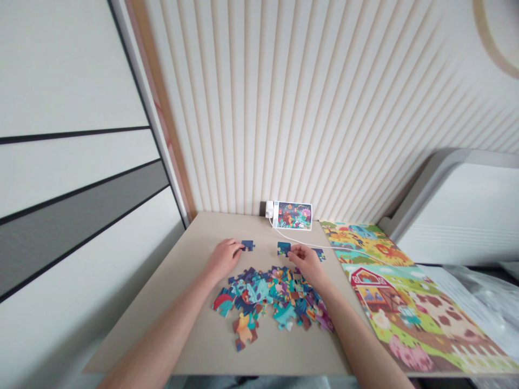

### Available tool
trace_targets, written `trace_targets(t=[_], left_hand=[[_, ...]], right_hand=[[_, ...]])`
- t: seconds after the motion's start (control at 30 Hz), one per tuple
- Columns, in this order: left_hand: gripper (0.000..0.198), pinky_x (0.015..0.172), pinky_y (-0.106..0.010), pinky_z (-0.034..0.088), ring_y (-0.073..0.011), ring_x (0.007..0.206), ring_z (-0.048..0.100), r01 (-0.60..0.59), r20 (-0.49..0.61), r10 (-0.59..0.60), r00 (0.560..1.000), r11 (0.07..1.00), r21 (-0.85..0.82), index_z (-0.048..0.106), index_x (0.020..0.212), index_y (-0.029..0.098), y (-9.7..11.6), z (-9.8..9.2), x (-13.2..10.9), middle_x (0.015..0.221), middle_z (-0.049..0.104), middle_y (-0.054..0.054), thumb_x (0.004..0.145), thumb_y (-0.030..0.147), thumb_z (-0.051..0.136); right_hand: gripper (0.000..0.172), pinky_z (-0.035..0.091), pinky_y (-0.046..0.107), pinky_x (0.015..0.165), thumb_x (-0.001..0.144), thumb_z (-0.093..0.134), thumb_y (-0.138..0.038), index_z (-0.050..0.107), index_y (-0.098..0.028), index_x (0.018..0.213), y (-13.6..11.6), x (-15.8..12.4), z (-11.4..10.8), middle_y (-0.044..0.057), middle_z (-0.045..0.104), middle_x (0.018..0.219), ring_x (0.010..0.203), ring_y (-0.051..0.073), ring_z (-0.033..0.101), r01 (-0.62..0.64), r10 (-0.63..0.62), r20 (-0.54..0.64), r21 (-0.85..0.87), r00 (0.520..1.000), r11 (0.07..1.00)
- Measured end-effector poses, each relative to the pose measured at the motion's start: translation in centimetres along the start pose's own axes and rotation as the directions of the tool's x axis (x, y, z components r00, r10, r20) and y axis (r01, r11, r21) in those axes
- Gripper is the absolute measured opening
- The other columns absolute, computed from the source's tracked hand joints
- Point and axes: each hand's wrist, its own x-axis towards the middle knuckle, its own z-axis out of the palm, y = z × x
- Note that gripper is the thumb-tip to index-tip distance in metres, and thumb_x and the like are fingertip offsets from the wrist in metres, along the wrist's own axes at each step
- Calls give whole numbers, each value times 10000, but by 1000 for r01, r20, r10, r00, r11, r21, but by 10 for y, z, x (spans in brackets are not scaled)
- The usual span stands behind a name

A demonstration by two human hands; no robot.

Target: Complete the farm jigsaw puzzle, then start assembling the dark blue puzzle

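Observation:
My left hand (225,257) is at the back left of the pile, its fingers closed on the left edge of a dark blue jigsaw piece (248,246). To the right, my right hand (307,261) pinches the lower right edge of another blue jigsaw piece (283,248) with a green part. A gap of bare table separates these two pieces. Just beyond my right hand lies a third blue piece (320,254), partly covered by the fingers. In front of both hands spreads a heap of colourful jigsaw pieces (259,292), many overlapping.
A picture card (294,216) leans on the ribbed wall at the back, beside a white charger plug (269,209). Its white cable (300,240) runs right, over an animal puzzle (365,243). A farm puzzle (425,319) lies nearer. Clear plastic wrap (486,292) is at far right.

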Motion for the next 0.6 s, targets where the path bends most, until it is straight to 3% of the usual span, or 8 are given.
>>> trace_targets(t=[0.27, 0.47, 0.6], left_hand=[[248, 951, -384, 502, -234, 1010, 649, -1, 1, 1, 1000, 1000, 8, 748, 1072, 243, 0, 0, 0, 1044, 719, -55, 938, 167, 554], [252, 971, -409, 499, -245, 1043, 639, 25, -33, -25, 999, 1000, 17, 727, 1109, 220, 5, -1, -2, 1077, 697, -81, 951, 177, 535], [272, 999, -429, 493, -250, 1080, 628, 22, -53, -21, 998, 1000, 18, 706, 1162, 216, 19, -12, -6, 1110, 684, -90, 976, 210, 508]], right_hand=[[313, 436, 295, 608, 800, 693, -486, 644, -189, 882, -2, -1, 0, 19, 655, 728, 668, 188, 592, -1, 1, -6, -24, 1000, 1000], [321, 443, 303, 640, 919, 527, -510, 587, -204, 843, -4, -3, 0, 36, 650, 779, 687, 189, 581, 80, -107, -98, -249, 989, 965], [320, 450, 301, 635, 962, 448, -524, 533, -223, 895, -11, -7, -9, 10, 615, 775, 664, 182, 568, 103, -136, -103, -276, 985, 955]])
